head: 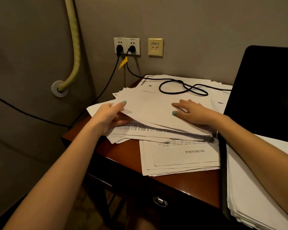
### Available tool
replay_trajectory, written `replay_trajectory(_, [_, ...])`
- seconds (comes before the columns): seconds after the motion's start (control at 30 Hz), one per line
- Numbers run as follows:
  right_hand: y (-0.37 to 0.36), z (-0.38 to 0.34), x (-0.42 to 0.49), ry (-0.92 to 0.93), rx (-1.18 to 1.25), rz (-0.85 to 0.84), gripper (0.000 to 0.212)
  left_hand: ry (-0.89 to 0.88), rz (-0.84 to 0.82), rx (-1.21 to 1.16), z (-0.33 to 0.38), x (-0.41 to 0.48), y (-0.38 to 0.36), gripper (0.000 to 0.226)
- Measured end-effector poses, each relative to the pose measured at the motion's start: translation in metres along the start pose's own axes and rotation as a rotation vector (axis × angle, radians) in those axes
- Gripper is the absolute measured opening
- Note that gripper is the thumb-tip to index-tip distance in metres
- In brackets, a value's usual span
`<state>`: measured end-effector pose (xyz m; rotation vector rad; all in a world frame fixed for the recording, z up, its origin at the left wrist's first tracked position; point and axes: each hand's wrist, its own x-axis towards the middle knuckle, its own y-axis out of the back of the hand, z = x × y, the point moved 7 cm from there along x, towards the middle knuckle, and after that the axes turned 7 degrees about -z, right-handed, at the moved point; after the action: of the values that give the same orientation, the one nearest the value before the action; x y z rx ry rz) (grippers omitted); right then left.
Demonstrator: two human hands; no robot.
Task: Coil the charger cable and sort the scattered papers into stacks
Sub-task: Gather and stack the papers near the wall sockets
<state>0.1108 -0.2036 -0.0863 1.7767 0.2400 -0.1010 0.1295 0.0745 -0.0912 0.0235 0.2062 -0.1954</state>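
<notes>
As left hand (110, 116) pinches papers (152, 101), right (193, 114) presses

Across the reddish-brown wooden bench (123, 153), scattered white paper sheets (156, 103) are leaving bare only a front strip (left side). A looped black cable (183, 82) is crossing the back; a tall black panel (264, 90) is blocking the right.
</notes>
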Motion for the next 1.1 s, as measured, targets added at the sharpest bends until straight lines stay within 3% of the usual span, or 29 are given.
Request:
replay_trajectory(0.1, [0.004, -0.009, -0.002, -0.031, -0.101, 0.036, 0.067, -0.127, 0.091, 0.373, 0.019, 0.008, 0.015, 0.024])
replay_trajectory(0.17, [0.005, -0.022, -0.006, -0.078, -0.239, 0.049, 0.071, -0.12, 0.096, 0.496, 0.025, 0.01, 0.015, 0.036])
replay_trajectory(0.3, [-0.007, -0.056, -0.008, -0.025, -0.341, 0.048, 0.073, -0.028, 0.081, 0.357, 0.016, 0.015, 0.017, 0.028])
replay_trajectory(0.43, [0.016, -0.051, -0.009, 0.065, -0.147, 0.265, 0.06, -0.013, 0.205, 0.201, 0.004, 0.01, 0.046, 0.023])
replay_trajectory(0.53, [0.004, -0.016, -0.002, -0.005, -0.158, 0.079, 0.062, -0.007, 0.22, 0.141, 0.0, -0.004, 0.063, 0.015])
replay_trajectory(0.6, [0.0, -0.003, 0.001, -0.082, -0.141, 0.029, 0.068, 0.037, 0.183, 0.143, -0.003, -0.017, 0.068, 0.009])
replay_trajectory(0.77, [-0.002, -0.022, -0.004, -0.235, -0.266, 0.127, 0.074, 0.191, -0.089, 0.174, -0.005, -0.047, 0.065, 0.008])
replay_trajectory(0.87, [0.001, -0.051, -0.011, -0.151, -0.337, 0.251, 0.073, 0.221, -0.133, 0.099, -0.001, -0.052, 0.066, 0.028])
replay_trajectory(1.0, [0.017, -0.064, -0.016, -0.029, -0.179, 0.49, 0.066, 0.25, -0.098, 0.149, 0.002, -0.044, 0.065, 0.044])
replay_trajectory(1.1, [0.011, -0.03, -0.007, -0.13, -0.118, 0.435, 0.057, 0.21, -0.044, 0.267, 0.0, -0.033, 0.058, 0.058])
